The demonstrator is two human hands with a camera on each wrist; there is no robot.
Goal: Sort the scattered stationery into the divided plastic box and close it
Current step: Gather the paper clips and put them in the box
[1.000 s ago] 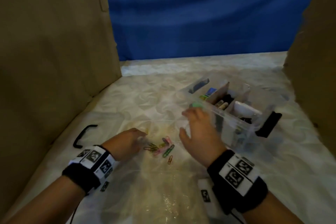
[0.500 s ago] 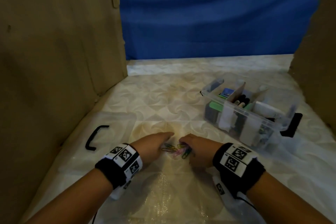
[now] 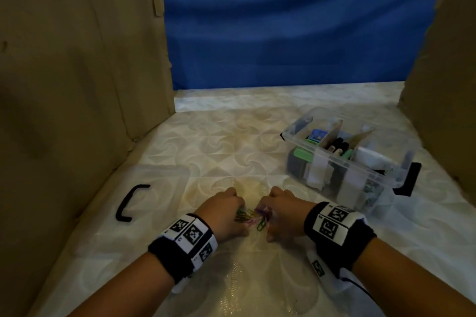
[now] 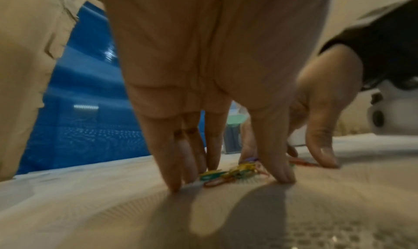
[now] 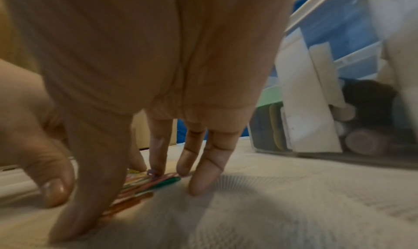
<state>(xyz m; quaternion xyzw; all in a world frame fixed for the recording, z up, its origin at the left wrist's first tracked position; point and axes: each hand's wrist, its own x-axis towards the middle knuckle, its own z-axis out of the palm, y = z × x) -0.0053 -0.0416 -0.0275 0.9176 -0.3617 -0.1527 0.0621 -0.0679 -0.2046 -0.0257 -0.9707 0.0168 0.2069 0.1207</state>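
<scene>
A small heap of coloured paper clips [image 3: 253,217] lies on the pale patterned table near the front. My left hand [image 3: 231,210] and right hand [image 3: 279,210] stand either side of it, knuckles up. In the left wrist view the left hand [image 4: 226,183] has straight fingers and thumb planted on the table around the paper clips [image 4: 228,175]. The right hand [image 5: 140,199] likewise brackets the paper clips [image 5: 144,183] with its fingertips down. The divided clear box [image 3: 334,159] stands open at the right, with stationery in its compartments.
The clear lid [image 3: 154,180] with a black handle [image 3: 128,203] lies flat at the left. A black latch [image 3: 409,177] hangs on the box's right end. Cardboard walls [image 3: 77,85] close in both sides, with a blue cloth [image 3: 283,33] behind.
My right hand came back from the box to the paper clips. Both hands closed in on the heap, pushing the scattered clips into a tighter pile between them.
</scene>
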